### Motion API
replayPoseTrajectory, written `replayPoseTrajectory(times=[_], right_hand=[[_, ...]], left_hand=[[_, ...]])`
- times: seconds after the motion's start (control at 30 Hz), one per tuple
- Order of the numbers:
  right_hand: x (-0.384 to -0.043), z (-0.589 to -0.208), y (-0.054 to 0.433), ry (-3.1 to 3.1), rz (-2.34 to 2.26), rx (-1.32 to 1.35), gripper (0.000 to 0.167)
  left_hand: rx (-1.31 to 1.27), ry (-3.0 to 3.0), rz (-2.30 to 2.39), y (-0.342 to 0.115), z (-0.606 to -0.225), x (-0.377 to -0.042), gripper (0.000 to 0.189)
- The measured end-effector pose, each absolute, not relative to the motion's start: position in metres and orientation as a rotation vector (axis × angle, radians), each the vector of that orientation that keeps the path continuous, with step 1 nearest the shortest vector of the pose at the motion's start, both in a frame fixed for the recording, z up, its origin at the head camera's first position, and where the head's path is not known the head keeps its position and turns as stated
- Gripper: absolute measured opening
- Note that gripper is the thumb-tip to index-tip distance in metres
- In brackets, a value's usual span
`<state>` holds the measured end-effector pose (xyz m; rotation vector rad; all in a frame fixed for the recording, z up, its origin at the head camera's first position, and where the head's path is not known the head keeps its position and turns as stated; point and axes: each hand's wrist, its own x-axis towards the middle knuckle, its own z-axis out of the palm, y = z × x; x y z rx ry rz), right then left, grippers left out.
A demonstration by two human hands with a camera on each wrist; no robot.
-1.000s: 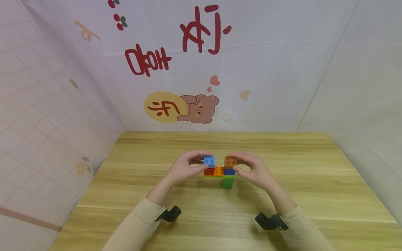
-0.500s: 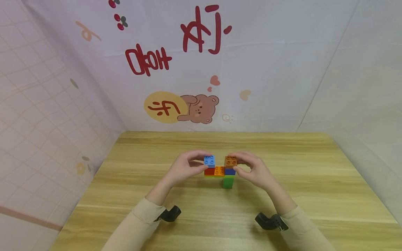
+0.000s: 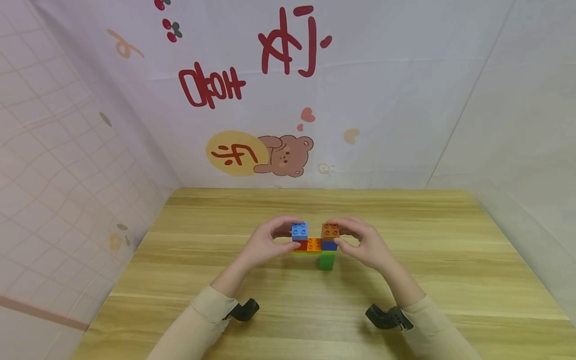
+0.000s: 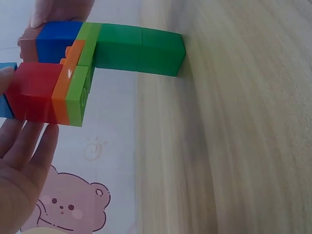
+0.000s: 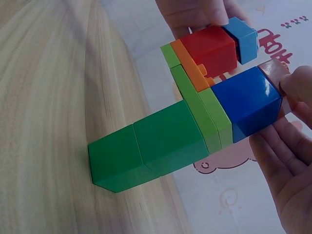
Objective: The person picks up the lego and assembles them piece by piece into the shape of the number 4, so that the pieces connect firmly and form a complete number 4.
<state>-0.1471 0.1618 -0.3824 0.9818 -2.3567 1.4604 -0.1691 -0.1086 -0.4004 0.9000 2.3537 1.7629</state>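
A toy-brick structure stands on the table on a column of green bricks (image 5: 146, 151). Lime plates (image 5: 207, 112) cap the column and reach out to the left, with an orange plate (image 4: 67, 83) over them. On the left end sits a red brick (image 4: 35, 92), topped by a light blue brick (image 3: 299, 231); a narrow gap shows between these two in the right wrist view. My left hand (image 3: 267, 245) holds the red brick, thumb on its near side. Above the column is a dark blue brick (image 5: 248, 100) under a brown brick (image 3: 330, 231), which my right hand (image 3: 366, 245) pinches.
The wooden table (image 3: 288, 310) ends at a white printed cloth (image 3: 387, 100) behind and at both sides. Dark wrist mounts (image 3: 245, 310) stick out from both sleeves.
My left thumb has slid down from the light blue brick to the red brick. The right hand and the structure look unmoved.
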Motion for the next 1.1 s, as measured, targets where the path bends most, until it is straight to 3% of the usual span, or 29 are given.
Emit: replayPoseTrajectory(times=[1.1], right_hand=[[-0.148, -0.3828, 0.1615, -2.343, 1.482, 0.993, 0.04]], left_hand=[[0.835, 2.406, 1.836, -0.0995, -0.4026, -0.1645, 0.044]])
